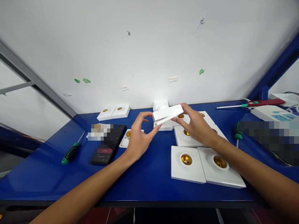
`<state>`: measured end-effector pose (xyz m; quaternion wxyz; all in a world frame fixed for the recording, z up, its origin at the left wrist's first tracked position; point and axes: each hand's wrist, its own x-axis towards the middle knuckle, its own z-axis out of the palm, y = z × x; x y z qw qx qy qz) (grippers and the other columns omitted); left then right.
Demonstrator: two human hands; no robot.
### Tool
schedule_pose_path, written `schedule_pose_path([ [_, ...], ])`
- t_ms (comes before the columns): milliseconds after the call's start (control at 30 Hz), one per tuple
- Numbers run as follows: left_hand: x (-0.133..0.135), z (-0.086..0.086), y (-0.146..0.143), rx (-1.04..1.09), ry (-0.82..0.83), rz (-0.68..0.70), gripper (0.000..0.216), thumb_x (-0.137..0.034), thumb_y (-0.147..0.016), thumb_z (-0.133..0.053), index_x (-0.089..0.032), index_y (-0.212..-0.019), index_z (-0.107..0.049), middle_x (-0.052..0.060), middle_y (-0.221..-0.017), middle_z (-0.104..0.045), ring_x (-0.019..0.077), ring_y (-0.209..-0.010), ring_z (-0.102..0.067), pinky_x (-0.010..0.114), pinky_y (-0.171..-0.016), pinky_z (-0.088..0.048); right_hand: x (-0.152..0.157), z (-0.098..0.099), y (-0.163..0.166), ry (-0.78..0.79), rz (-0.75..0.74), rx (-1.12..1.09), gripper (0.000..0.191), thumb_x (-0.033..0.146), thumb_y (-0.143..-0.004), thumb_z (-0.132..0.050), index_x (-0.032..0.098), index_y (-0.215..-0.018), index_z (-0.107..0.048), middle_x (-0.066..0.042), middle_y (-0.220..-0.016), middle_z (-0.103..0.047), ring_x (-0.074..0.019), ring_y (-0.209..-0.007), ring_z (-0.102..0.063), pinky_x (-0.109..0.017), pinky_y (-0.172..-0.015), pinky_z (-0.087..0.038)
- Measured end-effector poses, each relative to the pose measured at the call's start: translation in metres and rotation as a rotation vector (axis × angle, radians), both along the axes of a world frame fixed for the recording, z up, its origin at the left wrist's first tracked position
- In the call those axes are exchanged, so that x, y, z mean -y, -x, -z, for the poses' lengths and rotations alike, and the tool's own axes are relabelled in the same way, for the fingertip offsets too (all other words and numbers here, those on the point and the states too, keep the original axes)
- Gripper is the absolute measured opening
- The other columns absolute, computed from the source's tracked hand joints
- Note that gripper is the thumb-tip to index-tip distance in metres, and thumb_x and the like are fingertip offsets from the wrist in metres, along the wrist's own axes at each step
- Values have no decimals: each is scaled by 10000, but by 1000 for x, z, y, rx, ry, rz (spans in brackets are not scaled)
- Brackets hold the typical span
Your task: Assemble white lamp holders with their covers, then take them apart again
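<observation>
Above the middle of the blue table, my left hand point(140, 137) and my right hand point(193, 123) grip a white square lamp holder point(168, 113) between them, seen nearly edge-on. It looks like two white pieces, with a gap showing along the near left side. My left thumb and fingers pinch its left end; my right thumb and fingers close on the right end. Behind my left hand lies a white plate with a brass socket point(128, 133), partly hidden. Under and beside my right forearm sit several white lamp holders point(187, 168) with brass-coloured screw sockets.
Two lamp holders point(113, 112) stand by the wall at back left. A green-black screwdriver point(71, 153) and a phone point(111, 146) lie to the left. At right are another green-handled screwdriver point(238, 130), a red-handled tool point(263, 102), a power strip point(273, 113) and a partly blurred dark object point(268, 143).
</observation>
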<state>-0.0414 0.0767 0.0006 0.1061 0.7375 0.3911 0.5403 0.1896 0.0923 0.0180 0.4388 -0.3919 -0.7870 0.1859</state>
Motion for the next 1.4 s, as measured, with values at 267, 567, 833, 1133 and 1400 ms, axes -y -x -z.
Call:
schedule_pose_path([
  [267,11,-6,-3,-191,-182,-31,358,-109,-884,-775,-247,-1185,-640,29,-1062,-619,207,-1004,-601,400,-898,-507,8,-3,3,-239,-56,219,385,95,-942,-641,278,-1271,-557,-94,-1255,-608,-286,-1214,-575,-503,-1029,-510],
  [567,11,-2,-4,-176,-128,1,341,-144,-904,-773,-263,-1202,-659,35,-1052,-594,210,-994,-580,402,-892,-517,9,-1,2,-276,-66,299,367,119,-945,-666,277,-1260,-563,-68,-1215,-667,-278,-1090,-610,-477,-944,-498],
  [833,12,-3,-3,-184,-128,-18,322,-140,-902,-778,-256,-1182,-670,30,-1053,-580,203,-998,-578,395,-903,-509,8,0,2,-289,-63,311,337,130,-951,-670,276,-1236,-564,-60,-1208,-654,-269,-1085,-607,-461,-937,-500],
  [1133,13,-4,-4,-184,-138,-18,300,-143,-908,-772,-256,-1169,-675,27,-1047,-583,203,-989,-579,390,-898,-505,9,1,1,-309,-51,314,315,122,-950,-665,260,-1215,-566,-62,-1192,-654,-260,-1075,-598,-459,-952,-495],
  [1400,13,-3,-4,-170,-123,-8,309,-122,-903,-775,-242,-1172,-681,25,-1052,-574,194,-999,-568,368,-912,-486,9,1,1,-317,-60,316,288,147,-967,-659,254,-1216,-559,-60,-1181,-646,-258,-1052,-588,-456,-946,-489],
])
